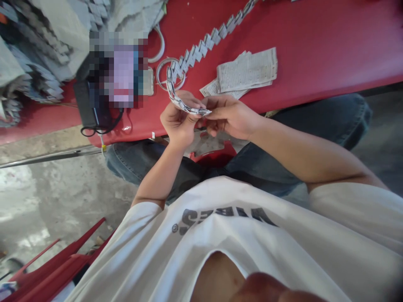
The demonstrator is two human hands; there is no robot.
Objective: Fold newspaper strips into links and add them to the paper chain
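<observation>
A long zigzag chain of folded newspaper strips (201,48) runs from the table's far edge down to my hands. My left hand (181,119) is closed on the chain near its end, thumb and fingers pinching it. The fingertips of my right hand (231,115) press together at the chain's tip, close against the left fingers; whether a separate strip is between them is hidden. Beyond the right hand lies a small stack of printed paper strips (247,71). A roll of tape (171,74) lies flat under the bend of the chain.
The red table (317,46) spans the far side, its near edge just past my knees. A second tape ring (160,44), a black power adapter (91,100) with a cable and a blurred-out object stand left. More folded paper chains (40,79) heap at the far left. A red chair (63,264) is at lower left.
</observation>
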